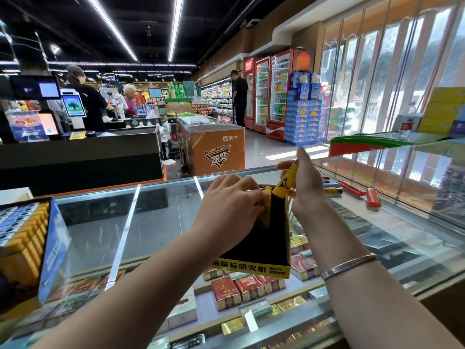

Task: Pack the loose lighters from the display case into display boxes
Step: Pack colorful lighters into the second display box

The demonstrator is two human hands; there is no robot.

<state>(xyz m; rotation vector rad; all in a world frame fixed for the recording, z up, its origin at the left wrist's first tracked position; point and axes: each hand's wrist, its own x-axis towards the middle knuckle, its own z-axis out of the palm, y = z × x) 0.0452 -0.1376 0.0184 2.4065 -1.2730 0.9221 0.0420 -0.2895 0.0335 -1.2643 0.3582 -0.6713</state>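
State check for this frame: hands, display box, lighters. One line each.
left hand: grip on yellow lighters in box
right hand: grip on yellow lighter, tilted above box
black display box: open, mostly unfilled
loose lighters: lying flat on glass counter

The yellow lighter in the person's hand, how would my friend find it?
Find the glass counter and the black display box on it. Above the box, the right hand pinches the yellow lighter. It is lifted; the loose lighters lie flat.
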